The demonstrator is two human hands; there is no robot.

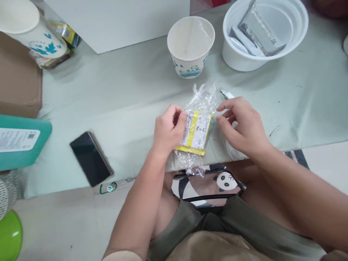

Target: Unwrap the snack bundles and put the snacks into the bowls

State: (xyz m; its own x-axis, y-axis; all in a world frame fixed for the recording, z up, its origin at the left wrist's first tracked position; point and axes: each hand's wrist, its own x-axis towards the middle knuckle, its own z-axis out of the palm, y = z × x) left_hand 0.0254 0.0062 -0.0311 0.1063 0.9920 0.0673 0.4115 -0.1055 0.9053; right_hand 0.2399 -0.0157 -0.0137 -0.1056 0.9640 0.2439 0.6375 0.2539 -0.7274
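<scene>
A small flat packet (193,132), white with yellow edges and a yellow stripe, lies near the table's front edge in crinkled clear plastic film (205,95). My left hand (170,127) pinches the packet's left side, or the film over it, between thumb and curled fingers. Just right of the packet, my right hand (240,125) hovers with thumb and forefinger slightly apart; nothing shows between their tips. A slim white tool with a metal tip (226,93), perhaps a cutter, lies partly hidden behind that hand. More clear plastic (235,150) shows below the right hand.
Beyond the packet stand a paper cup (189,67) and a white tub (244,64) holding silvery sachets (259,32). A phone (91,158) lies to the left. Another paper cup (49,43), a cardboard box (19,76) and a green container (40,139) line the left side.
</scene>
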